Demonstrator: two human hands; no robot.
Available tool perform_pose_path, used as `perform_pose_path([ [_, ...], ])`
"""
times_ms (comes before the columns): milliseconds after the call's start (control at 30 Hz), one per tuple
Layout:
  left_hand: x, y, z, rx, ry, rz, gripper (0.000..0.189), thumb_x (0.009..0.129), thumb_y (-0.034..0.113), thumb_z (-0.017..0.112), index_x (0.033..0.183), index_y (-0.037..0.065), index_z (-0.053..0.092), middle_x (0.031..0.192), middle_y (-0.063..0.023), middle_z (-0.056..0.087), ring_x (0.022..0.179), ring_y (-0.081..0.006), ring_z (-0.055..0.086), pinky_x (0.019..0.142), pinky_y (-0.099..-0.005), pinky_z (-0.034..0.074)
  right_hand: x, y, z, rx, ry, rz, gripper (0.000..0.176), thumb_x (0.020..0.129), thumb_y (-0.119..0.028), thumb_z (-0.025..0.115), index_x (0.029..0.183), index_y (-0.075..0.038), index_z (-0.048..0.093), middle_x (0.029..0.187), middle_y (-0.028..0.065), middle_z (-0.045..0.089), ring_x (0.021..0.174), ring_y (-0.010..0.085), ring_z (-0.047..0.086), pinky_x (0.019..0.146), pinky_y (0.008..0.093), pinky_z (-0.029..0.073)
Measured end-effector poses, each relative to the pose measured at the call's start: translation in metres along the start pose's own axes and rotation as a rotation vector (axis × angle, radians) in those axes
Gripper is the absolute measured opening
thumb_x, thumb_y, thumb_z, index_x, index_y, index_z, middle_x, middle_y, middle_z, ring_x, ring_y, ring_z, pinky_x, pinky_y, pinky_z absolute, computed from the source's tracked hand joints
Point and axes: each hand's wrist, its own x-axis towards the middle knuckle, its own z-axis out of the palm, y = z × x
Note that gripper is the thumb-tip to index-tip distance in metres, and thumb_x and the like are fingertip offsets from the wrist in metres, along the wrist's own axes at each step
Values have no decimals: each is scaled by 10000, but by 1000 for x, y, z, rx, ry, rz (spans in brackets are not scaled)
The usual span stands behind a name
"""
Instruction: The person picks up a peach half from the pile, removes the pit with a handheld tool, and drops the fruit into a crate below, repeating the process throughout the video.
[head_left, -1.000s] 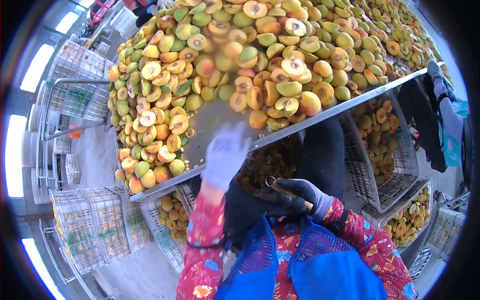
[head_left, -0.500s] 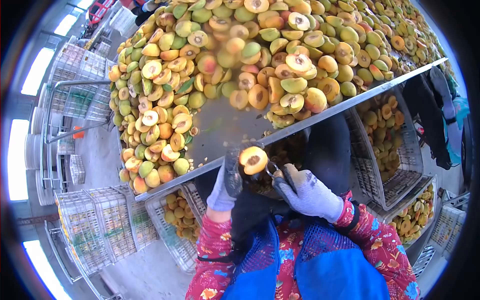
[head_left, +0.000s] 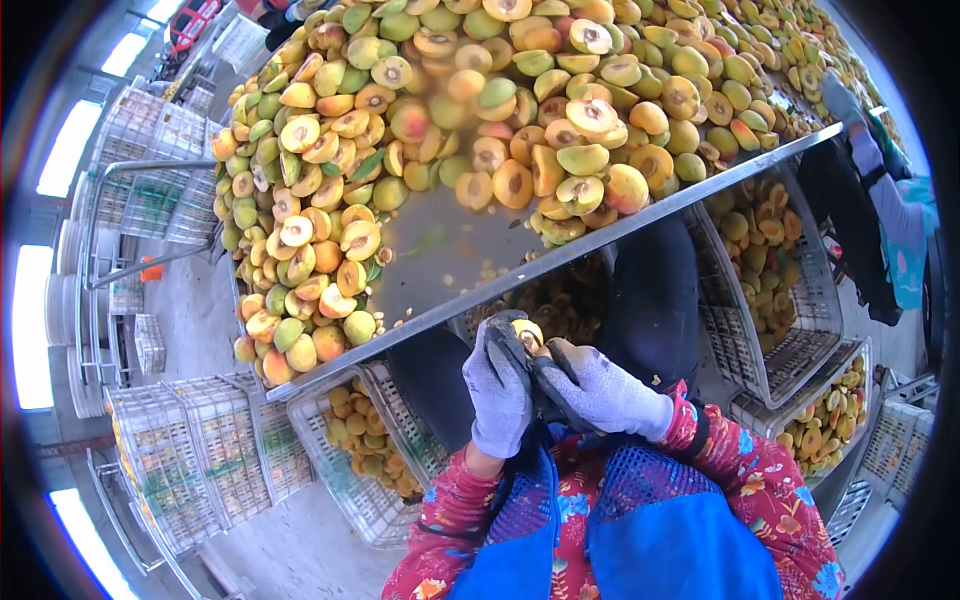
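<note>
My left hand (head_left: 500, 390), in a grey glove with a dark palm, is closed around a halved yellow peach (head_left: 528, 333); its brown pit area partly shows between the fingers. Against the fruit's lower right side presses my right hand (head_left: 606, 388), gloved alike and closed. The small looped metal pitting tool seen in it earlier is now hidden by the fingers. Both hands are together above my lap, just on my side of the metal table edge (head_left: 480, 292).
Halved peaches (head_left: 590, 118) are heaped on the metal table. Crates of peach halves stand below: one at left (head_left: 372, 505), one at right (head_left: 745, 345). Stacked white crates (head_left: 205, 455) are at far left. A co-worker's gloved hand (head_left: 842, 98) reaches over the table's right end.
My left hand has lowered and turned the peach half inward, and my right hand has closed in against it. The co-worker's arm has come up onto the table.
</note>
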Motion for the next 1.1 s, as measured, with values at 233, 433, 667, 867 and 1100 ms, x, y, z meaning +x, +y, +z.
perform_pose_path([
  [233, -5, -1, 3, -101, 27, -103, 313, 1041, 183, 387, 1065, -28, 617, 875, -148, 651, 790, -227, 627, 733, -337, 497, -8, -11, 6, -145, 26, 127, 274, 941, -175, 541, 998, 56, 406, 587, 207, 542, 522, 388, 583, 462, 471, 429],
  [433, -11, 8, 4, -32, 83, -80, 287, 1022, 168, 411, 1061, -32, 614, 911, -150, 655, 807, -239, 637, 755, -342, 502, -8, -3, 6, -167, -65, 68, 242, 960, -182, 504, 971, 55, 456, 681, 249, 585, 622, 402, 625, 522, 464, 471],
  [667, -4, 1, 2, -45, -27, 88, 286, 1004, 142, 395, 1052, -36, 615, 898, -161, 650, 809, -247, 646, 760, -336, 496, -4, -4, -15, 1096, -257, 630, 325, 1015, -377, 477, 954, -66, 546, 629, -6, 509, 453, 91, 472, 392, 221, 375],
  [867, 2, -8, -9, -108, -186, 230, 240, 979, 119, 442, 1055, -21, 623, 896, -145, 661, 811, -233, 660, 750, -330, 501, -9, 10, -23, 1506, -473, 679, 337, 999, -409, 512, 914, -83, 530, 601, -18, 467, 418, 69, 425, 356, 211, 333],
  [1100, -2, -4, -7, -27, -335, 14, 250, 992, 137, 425, 1045, -18, 615, 879, -149, 666, 785, -235, 663, 725, -338, 505, -19, 22, -15, 1873, -603, 836, 384, 1019, -433, 451, 962, -61, 529, 571, -16, 422, 357, 53, 351, 327, 207, 275],
])
